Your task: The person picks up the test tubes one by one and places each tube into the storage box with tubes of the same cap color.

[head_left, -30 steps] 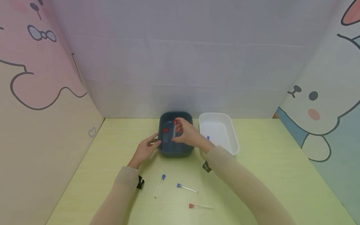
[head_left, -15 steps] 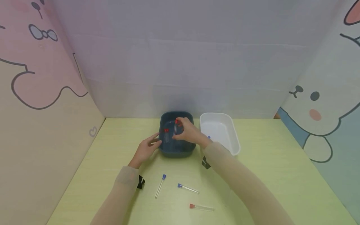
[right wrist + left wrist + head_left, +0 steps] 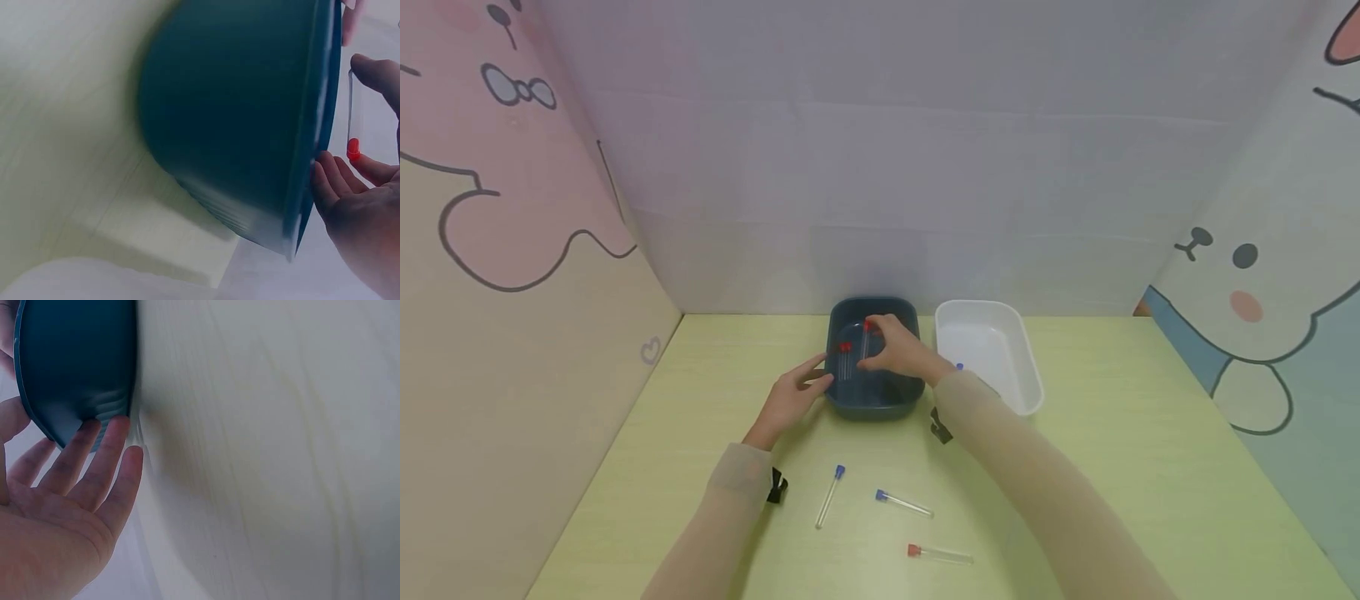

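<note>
In the head view, my right hand is over a dark blue basin. Thumb and index finger pinch a clear test tube by its two ends; its red cap points at the index finger in the right wrist view. Several more red-capped test tubes lie side by side in the basin's left half. My left hand rests against the basin's left side. The left wrist view shows its fairly straight fingers along the outer wall, with the thumb at the rim.
A white basin stands to the right; a blue cap shows inside, partly behind my right wrist. On the table's near part lie a blue-capped tube, another blue-capped tube and a red-capped tube. A wall rises behind.
The right hand, still pinching the red-capped test tube, has shifted slightly left relative to the basin, closer to the tubes lying there. The left hand stays against the basin.
</note>
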A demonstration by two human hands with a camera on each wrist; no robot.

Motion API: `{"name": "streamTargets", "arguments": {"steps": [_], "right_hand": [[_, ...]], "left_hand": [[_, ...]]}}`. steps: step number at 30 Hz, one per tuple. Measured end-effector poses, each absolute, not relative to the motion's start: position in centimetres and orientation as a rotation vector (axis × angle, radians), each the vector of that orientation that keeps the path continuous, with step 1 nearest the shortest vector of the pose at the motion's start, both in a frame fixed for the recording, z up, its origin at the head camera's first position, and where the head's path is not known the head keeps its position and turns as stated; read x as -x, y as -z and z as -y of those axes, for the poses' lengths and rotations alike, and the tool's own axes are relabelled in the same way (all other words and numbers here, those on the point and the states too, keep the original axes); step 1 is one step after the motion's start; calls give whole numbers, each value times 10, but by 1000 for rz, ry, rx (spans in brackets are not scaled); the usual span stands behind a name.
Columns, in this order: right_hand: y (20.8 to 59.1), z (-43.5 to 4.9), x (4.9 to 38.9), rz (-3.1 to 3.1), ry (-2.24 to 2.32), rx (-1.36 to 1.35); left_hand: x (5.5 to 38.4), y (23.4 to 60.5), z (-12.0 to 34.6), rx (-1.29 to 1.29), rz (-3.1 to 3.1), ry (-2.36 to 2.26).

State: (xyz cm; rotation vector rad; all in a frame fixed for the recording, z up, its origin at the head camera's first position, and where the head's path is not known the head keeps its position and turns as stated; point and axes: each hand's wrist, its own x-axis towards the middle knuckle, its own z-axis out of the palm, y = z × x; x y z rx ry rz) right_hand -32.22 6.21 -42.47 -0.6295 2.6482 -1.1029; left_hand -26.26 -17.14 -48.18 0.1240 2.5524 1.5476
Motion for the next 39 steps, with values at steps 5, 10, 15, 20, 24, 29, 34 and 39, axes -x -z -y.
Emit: {"name": "streamTargets", "arguments": {"steps": [5, 10, 15, 20, 24, 29, 34, 39], "right_hand": [[428, -60, 326, -2663, 1067, 591], [433, -58, 331, -2672, 1032, 564], [440, -57, 336, -2692, 955, 566], [446, -56, 339, -2705, 889, 558], [450, -53, 340, -2704, 886, 546], [459, -49, 341, -2715, 867, 536], [467, -49, 343, -2733, 826, 515], [470, -45, 344, -2760, 783, 525]], "left_hand": [[262, 481, 170, -128, -2554, -1548], [262, 481, 171, -124, -2551, -1552], [262, 481, 170, -128, -2543, -1563], [263, 481, 169, -133, -2550, -1557], [263, 482, 169, -132, -2550, -1554], [264, 484, 169, -137, -2546, -1564], [266, 487, 168, -146, -2541, -1581], [265, 487, 170, -130, -2553, -1571]]}}
